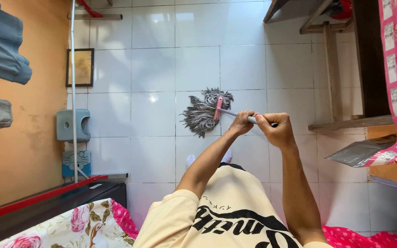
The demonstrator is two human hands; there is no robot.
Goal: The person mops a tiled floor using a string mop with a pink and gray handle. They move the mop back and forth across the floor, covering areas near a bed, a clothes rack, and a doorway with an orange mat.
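- A string mop (206, 111) is held out over the white tiled floor (161, 69), its grey strands spread on the tiles near the middle of the scene.
- The mop's grey handle (235, 113) is gripped by both hands: the left hand (241, 123) is closed round it nearer the head, and the right hand (275, 129) is closed round the end, just beside the left.
- The strands are fixed under a pink clamp (218, 108), where the handle meets the head.
- The handle is judged stiff and light; the strand head is judged soft, floppy and heavier when wet, so a two-handed hold on the shaft suits it better than any hold on the strands.
- The glossy tiles may be slippery underfoot, though wetness cannot be told.
- A grey-blue plastic stool (72, 125) lies at the left by the orange wall (19, 151).
- No container with visible contents is seen; a grey foil-like packet (361, 152) juts from a wooden shelf (352, 123) at the right, and whether it is full cannot be told.
- A flowered cloth (74, 227) lies at the near left.
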